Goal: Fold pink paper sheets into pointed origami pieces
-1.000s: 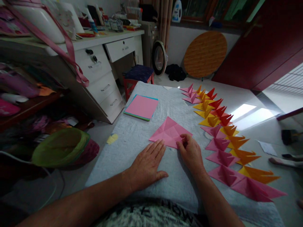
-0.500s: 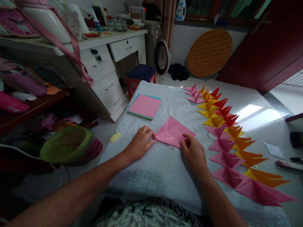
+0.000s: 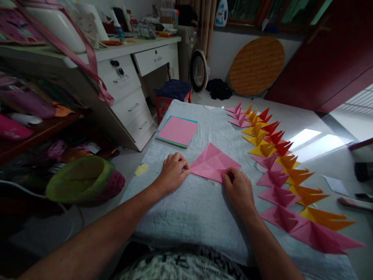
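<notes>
A creased pink sheet of origami paper (image 3: 212,162), folded to roughly a triangle with its peak pointing away from me, lies on the cloth-covered table (image 3: 186,217). My left hand (image 3: 174,172) pinches its left corner between thumb and fingers. At the lower right edge, my right hand (image 3: 238,187) has closed on the paper with thumb and curled fingers. Beyond my left hand sits a stack of square paper (image 3: 177,131), pink on top with blue and green edges showing.
Rows of folded paper cranes (image 3: 281,194) in pink, yellow, orange and red line the table's right side. A green-lined bin (image 3: 81,179) stands on the floor at left, below a white desk (image 3: 131,101). A stool (image 3: 174,90) is behind the table.
My left fingers have drawn closer together at the paper's left corner. My right fingers have curled in more at its right edge. The paper has barely moved.
</notes>
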Motion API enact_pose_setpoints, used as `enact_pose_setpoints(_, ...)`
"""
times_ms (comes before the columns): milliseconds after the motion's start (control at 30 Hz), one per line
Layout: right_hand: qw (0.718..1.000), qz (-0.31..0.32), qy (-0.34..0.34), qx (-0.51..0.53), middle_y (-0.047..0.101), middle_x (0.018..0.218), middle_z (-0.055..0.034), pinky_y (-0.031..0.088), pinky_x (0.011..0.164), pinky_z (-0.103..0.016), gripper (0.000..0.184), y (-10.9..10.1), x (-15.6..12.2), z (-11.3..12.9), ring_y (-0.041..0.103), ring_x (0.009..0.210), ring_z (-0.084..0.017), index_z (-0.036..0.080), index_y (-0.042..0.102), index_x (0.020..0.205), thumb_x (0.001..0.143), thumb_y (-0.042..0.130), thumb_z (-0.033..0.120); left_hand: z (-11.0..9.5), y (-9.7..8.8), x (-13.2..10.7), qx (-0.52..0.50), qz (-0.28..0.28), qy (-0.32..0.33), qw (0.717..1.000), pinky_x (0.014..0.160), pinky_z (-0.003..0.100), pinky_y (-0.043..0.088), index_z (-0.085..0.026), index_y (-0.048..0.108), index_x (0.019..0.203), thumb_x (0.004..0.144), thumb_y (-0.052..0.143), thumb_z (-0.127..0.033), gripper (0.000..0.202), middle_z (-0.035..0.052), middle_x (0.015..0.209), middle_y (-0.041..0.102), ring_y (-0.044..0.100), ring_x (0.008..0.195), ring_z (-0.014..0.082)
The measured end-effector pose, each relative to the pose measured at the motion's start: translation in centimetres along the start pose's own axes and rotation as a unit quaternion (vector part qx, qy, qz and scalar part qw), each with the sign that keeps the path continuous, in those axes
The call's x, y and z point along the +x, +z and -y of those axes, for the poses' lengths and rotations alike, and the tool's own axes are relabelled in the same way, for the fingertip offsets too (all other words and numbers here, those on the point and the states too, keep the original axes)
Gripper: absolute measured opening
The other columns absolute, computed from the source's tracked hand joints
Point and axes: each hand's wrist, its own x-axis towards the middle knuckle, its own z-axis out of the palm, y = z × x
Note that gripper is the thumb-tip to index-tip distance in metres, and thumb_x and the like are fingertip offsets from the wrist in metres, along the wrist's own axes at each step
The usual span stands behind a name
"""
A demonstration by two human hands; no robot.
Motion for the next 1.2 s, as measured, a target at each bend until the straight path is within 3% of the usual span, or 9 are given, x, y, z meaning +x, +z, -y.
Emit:
enact_pose_setpoints(433,1.0,-0.012,-0.004,-0.009,0.066,0.077,-0.0075,0.039,0.071,-0.033,0.015,0.35,-0.01,-0.18,0.057,0.075,-0.023,0.021,0.06,0.079,0.082,0.048,0.03,-0.28,0.5,-0.14,0.033,-0.015,-0.012,0.999,0.089,0.043,0.042,-0.02,0.068,0.086,0.09,0.06,-0.031,0.014,0.0068,0.108,0.058,0.049,0.105,0.027)
enact_pose_setpoints(967,1.0,-0.011,-0.009,-0.016,0.065,0.075,-0.007,0.038,0.07,-0.034,0.015,0.35,0.1,-0.2,0.056,0.074,-0.023,0.021,0.057,0.077,0.083,0.048,0.031,-0.17,0.69,-0.24,0.059,-0.023,-0.038,0.997,0.088,0.042,0.041,-0.02,0.062,0.082,0.087,0.059,-0.025,0.008,0.0068,0.105,0.056,0.047,0.101,0.0265)
enact_pose_setpoints(1200,0.999,-0.015,-0.022,-0.023,0.065,0.075,-0.0072,0.038,0.07,-0.034,0.014,0.51,0.13,-0.34,0.056,0.074,-0.023,0.021,0.058,0.078,0.083,0.048,0.029,-0.01,0.81,-0.56,0.072,-0.022,-0.047,0.996,0.089,0.042,0.039,-0.022,0.059,0.089,0.087,0.053,-0.021,0.007,0.0064,0.109,0.055,0.047,0.102,0.0263)
